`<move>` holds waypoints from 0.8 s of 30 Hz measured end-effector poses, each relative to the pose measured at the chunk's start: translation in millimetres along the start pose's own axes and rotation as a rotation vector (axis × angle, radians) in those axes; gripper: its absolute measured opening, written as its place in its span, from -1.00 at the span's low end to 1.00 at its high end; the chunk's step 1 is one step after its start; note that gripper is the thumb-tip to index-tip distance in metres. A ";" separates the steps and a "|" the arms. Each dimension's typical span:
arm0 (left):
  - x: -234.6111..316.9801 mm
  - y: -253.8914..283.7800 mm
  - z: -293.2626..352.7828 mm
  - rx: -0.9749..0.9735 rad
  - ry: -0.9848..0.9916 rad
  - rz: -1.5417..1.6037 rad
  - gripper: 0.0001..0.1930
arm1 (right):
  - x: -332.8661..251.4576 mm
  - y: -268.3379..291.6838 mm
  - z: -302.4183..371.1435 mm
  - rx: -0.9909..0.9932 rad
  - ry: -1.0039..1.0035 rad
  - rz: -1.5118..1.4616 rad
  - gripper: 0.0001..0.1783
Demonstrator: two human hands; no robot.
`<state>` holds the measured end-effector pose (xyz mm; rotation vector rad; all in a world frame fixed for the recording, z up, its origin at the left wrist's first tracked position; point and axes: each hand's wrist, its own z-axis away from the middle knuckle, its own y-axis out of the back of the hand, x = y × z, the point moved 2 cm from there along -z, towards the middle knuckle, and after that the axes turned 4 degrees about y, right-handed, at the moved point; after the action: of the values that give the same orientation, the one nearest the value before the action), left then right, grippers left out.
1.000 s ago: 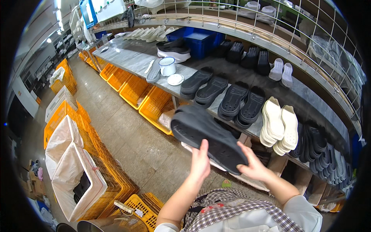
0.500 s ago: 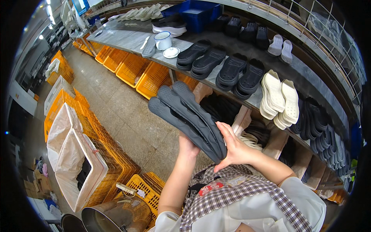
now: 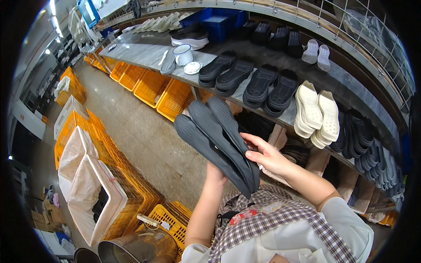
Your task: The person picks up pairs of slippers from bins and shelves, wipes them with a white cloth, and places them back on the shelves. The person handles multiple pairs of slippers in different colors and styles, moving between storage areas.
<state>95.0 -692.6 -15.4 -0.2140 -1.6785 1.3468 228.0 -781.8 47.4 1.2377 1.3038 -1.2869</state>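
Several dark grey shoe soles (image 3: 209, 136) stand in a slanted bundle before my chest, pressed side by side with their wavy side walls showing. My left hand (image 3: 215, 172) is closed on the bundle from beneath; most of its fingers are hidden behind the soles. On the right side, my right hand (image 3: 266, 158) has its bent fingers and thumb at the edge of the outermost sole. Beyond the bundle, pairs of black soles (image 3: 233, 78) lie on the long grey bench (image 3: 144, 59), beside stacked cream soles (image 3: 329, 115).
An enamel mug (image 3: 183, 55) and its white lid (image 3: 193, 68) sit on the bench near a blue bin (image 3: 218, 27). Orange crates (image 3: 147, 90) stand below. To my left are a lined crate (image 3: 115, 206) and a metal drum (image 3: 136, 247). Wire mesh (image 3: 324, 13) runs behind the bench.
The bundle has tipped and turned slightly, its upper ends now more fanned apart. My right hand has shifted its hold, with the thumb moved up from the bundle's lower end to its side.
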 end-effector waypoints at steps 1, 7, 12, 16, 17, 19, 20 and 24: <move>-1.2 1.8 0.1 0.039 -0.014 -0.020 -0.43 | 1.1 -0.5 -2.1 0.028 0.004 0.006 -0.18; -2.7 13.9 3.0 0.049 -0.127 -0.228 -0.57 | 3.8 -2.8 -2.1 -0.015 0.060 0.295 -0.09; 6.9 10.3 7.8 0.089 -0.137 -0.429 -0.54 | 5.8 0.3 0.2 -0.065 0.159 0.319 -0.17; 18.3 -5.8 15.6 0.099 -0.035 -0.201 -0.51 | 4.2 15.0 -10.3 0.037 0.482 0.748 -0.21; 18.4 -10.8 19.8 0.095 0.036 -0.024 -0.50 | 2.8 21.0 -14.1 0.074 0.593 0.877 -0.28; 19.7 -21.5 20.7 0.015 -0.028 -0.081 -0.52 | 3.9 28.6 -17.7 -0.005 0.622 0.788 -0.45; 20.1 -23.9 21.1 0.041 -0.053 -0.182 -0.53 | 4.5 32.2 -19.0 -0.079 0.558 0.697 -0.49; 12.6 -17.9 26.1 0.145 0.104 0.151 -0.61 | 11.4 32.4 -2.0 -0.109 -0.095 -0.541 -0.57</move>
<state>76.0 -708.9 7.7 -0.3258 -1.4952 1.5360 259.2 -780.4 33.0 0.7578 1.6811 -1.5976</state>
